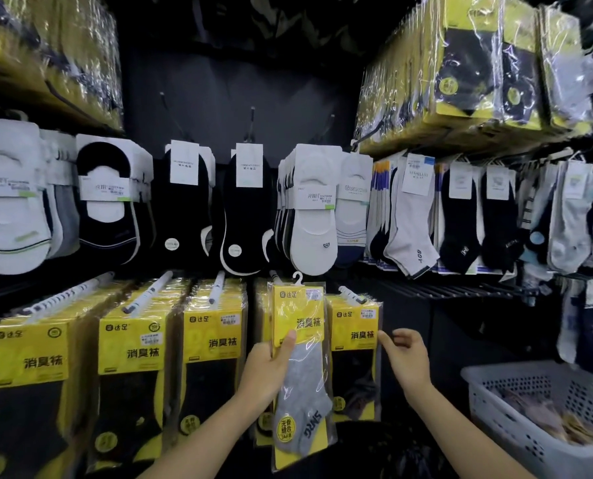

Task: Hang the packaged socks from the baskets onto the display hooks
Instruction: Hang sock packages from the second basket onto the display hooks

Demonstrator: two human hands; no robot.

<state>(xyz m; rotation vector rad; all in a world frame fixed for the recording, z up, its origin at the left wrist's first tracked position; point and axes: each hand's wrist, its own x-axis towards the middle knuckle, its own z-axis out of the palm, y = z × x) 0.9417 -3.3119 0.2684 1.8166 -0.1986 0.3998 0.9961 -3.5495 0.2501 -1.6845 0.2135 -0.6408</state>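
- Two bare forearms come up from the bottom edge; the left hand (265, 369) pinches a sock pack (300, 371), thumb on the front of its yellow card, the other fingers behind it
- Sock pack: clear sleeve, yellow card above, grey sock below; it is upright, and its white hanger (298, 277) is at the tip of a display hook (275, 276); whether the hanger is already on the hook, I cannot tell
- The right hand (407, 354) holds nothing; its fingers are loosely curled and apart, just to the right of the pack, in front of a neighbour pack (355, 361)
- Behind the held pack, on the same hook, more yellow packs are partly hidden; to the left three full rows of yellow packs (132, 344) hang on long white hooks
- Above them hang low-cut socks (314, 209) in white and black; to the right, ankle socks (409, 216) on a wire rack
- At the lower right stands a white perforated basket (495, 402) with some packs inside; it is well apart from both hands
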